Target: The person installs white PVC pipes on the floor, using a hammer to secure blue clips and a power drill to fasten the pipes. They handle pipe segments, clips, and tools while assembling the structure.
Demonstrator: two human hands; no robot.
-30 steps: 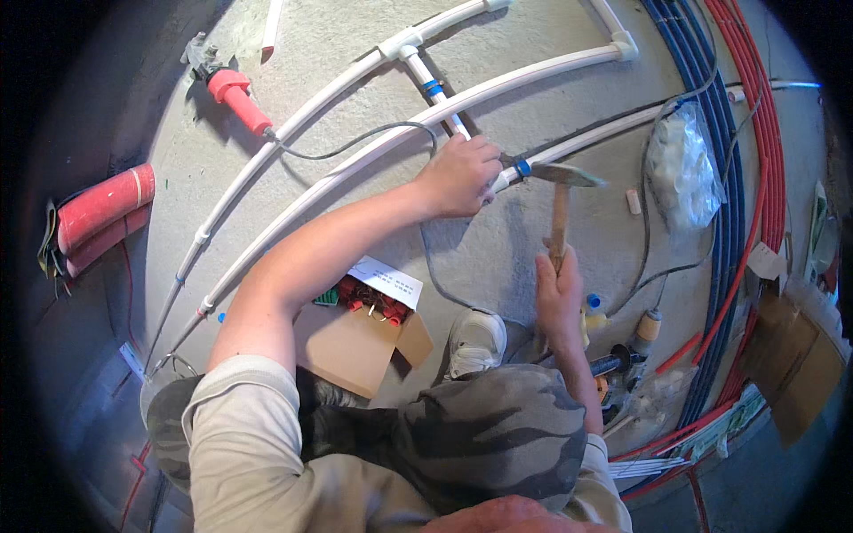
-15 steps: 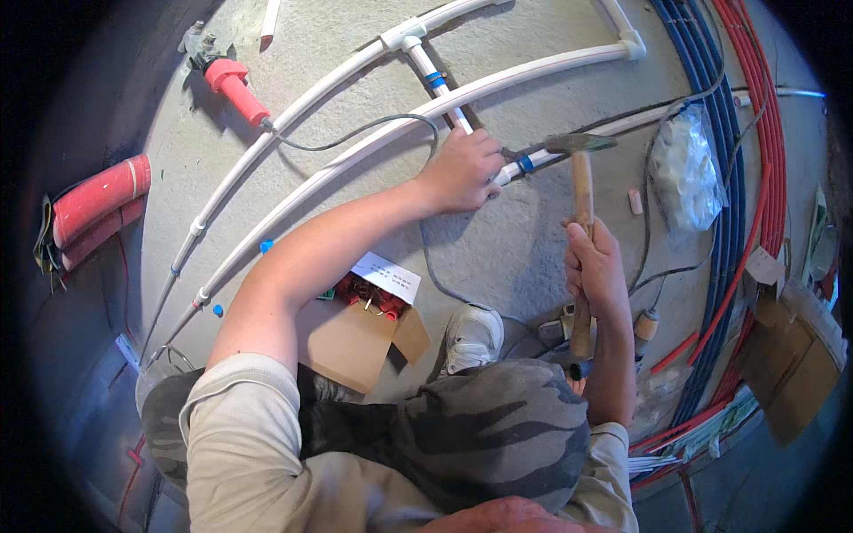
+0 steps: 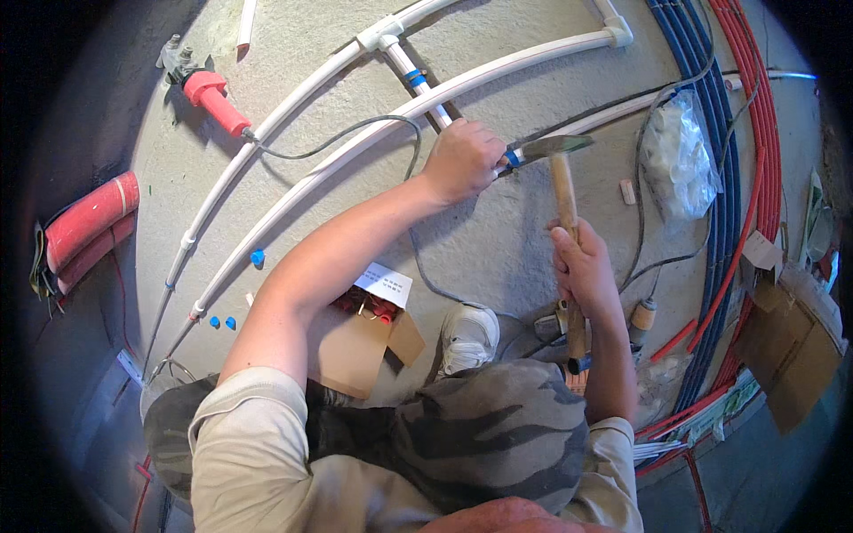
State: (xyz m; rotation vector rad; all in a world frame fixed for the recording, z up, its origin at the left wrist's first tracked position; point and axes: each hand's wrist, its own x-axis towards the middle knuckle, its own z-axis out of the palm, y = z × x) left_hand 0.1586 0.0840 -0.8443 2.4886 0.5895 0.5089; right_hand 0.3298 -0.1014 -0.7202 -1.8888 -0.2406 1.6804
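Observation:
My right hand (image 3: 582, 266) is wrapped round the wooden handle of a hammer (image 3: 564, 191), holding it upright with its metal head at the top. The head is over the white pipe on the right, just beside a blue clip (image 3: 511, 158). My left hand (image 3: 464, 162) is closed at the meeting of the white pipes, its fingers against that clip. Whatever is pinched in it is hidden. Another blue clip (image 3: 415, 78) sits round the short white pipe (image 3: 437, 111) above my left hand.
An open cardboard box (image 3: 346, 355) with red pieces stands below my left forearm. A red-handled tool (image 3: 213, 102) with a cord lies at upper left. A clear plastic bag (image 3: 680, 160) lies beside blue conduits (image 3: 724, 178) and red conduits (image 3: 764, 133). Loose blue clips (image 3: 258, 258) dot the floor.
My left hand has shifted right along the pipe and closed up to the blue clip. The hammer stays raised, its head slightly nearer my left hand. The whole view has shifted a little.

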